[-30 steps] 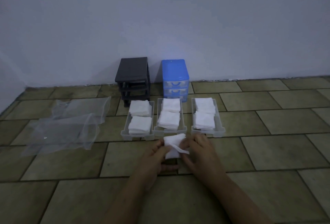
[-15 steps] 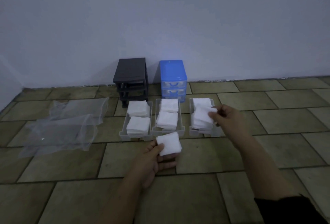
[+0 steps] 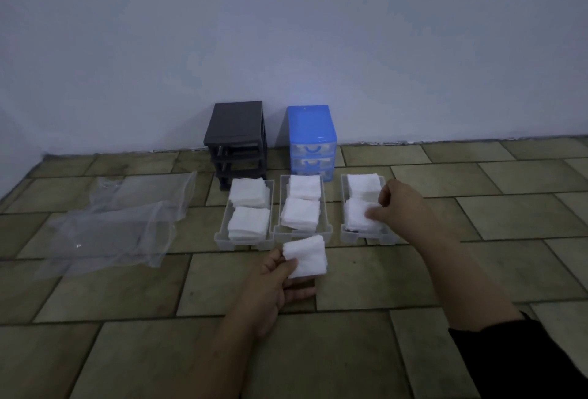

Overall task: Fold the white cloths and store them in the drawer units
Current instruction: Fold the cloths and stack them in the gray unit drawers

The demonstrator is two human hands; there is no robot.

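This looks like a bare corner of a home or a plain indoor room, dimly lit, with the work done straight on the floor. The floor (image 3: pixel 413 271) is laid in olive-brown rectangular tiles with dark grout and meets a plain, unadorned pale wall (image 3: pixel 286 32). Against that wall stand 2 small plastic household drawer units, 1 black (image 3: pixel 237 131) and 1 blue (image 3: pixel 311 131), with crumpled clear plastic bags (image 3: pixel 121 223) lying on the tiles nearby.
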